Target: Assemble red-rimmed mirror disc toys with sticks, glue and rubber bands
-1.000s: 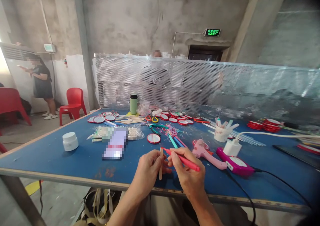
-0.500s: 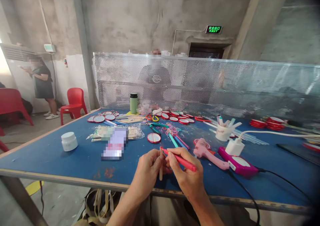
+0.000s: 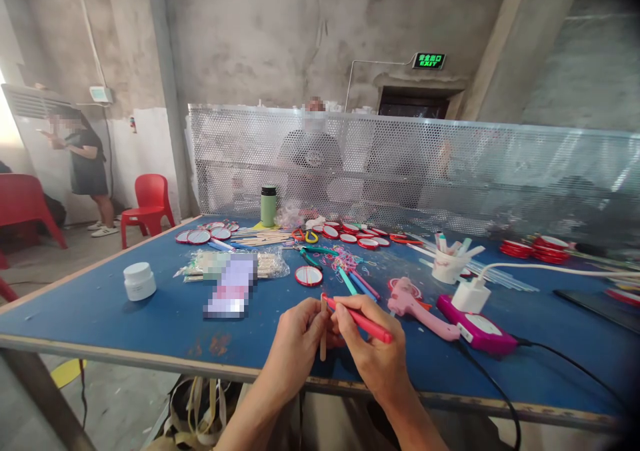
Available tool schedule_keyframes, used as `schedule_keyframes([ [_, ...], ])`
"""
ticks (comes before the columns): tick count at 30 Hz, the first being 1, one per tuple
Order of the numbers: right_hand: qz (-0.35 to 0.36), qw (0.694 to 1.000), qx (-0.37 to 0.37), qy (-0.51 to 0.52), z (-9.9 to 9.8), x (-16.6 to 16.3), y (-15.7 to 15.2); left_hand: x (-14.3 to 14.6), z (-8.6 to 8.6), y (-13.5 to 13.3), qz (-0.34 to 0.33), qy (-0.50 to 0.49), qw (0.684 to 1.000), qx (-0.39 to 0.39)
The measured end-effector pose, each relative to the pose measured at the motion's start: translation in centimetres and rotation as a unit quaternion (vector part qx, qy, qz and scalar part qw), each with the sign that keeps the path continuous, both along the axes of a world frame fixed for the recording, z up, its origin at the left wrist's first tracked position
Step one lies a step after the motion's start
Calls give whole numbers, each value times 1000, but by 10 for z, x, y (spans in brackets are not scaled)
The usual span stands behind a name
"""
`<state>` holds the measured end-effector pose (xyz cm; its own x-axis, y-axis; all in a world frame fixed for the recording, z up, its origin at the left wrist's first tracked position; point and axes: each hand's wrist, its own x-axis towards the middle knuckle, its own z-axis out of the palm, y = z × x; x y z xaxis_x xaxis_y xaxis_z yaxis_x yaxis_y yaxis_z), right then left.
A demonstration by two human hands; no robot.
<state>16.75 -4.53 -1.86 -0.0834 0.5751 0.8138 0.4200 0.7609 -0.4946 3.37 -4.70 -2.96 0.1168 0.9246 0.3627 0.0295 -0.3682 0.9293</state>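
Note:
Near the table's front edge, my left hand pinches a wooden craft stick that stands roughly upright. My right hand grips a red marker like a pen, its tip at the upper end of the stick. A little red shows on the stick there. Just beyond my hands lies a round, red-rimmed mirror-like disc. Teal, pink and blue markers rest behind my right hand, close to a heap of small coloured rubber bands.
To the right are a pink glue gun, a magenta power strip with a white plug, and a cup of markers. Leftward lie a phone, bagged sticks and a white jar. A perforated metal screen borders the back.
Both hands stay nearly in place, with the marker tip still at the stick's top. The view has shifted very slightly.

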Motion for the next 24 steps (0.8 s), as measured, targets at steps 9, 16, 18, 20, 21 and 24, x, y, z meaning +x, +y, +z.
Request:
schedule_keyframes([
  [9,-6,1000,13,3,-1,0,1,1,1,0,3,-5,1000,-5],
  [16,-10,1000,9,-4,-1,0,1,0,-1,2,2,7,1000,5],
  [18,-11,1000,12,-3,0,0,1,-1,-2,2,5,10,1000,7],
  [20,-12,1000,13,-4,0,0,1,-1,-3,3,7,15,1000,11],
  [21,-11,1000,13,-6,0,0,0,-1,-3,3,6,17,1000,14],
  [24,-7,1000,13,-8,0,-1,-1,0,-4,3,2,15,1000,14],
])
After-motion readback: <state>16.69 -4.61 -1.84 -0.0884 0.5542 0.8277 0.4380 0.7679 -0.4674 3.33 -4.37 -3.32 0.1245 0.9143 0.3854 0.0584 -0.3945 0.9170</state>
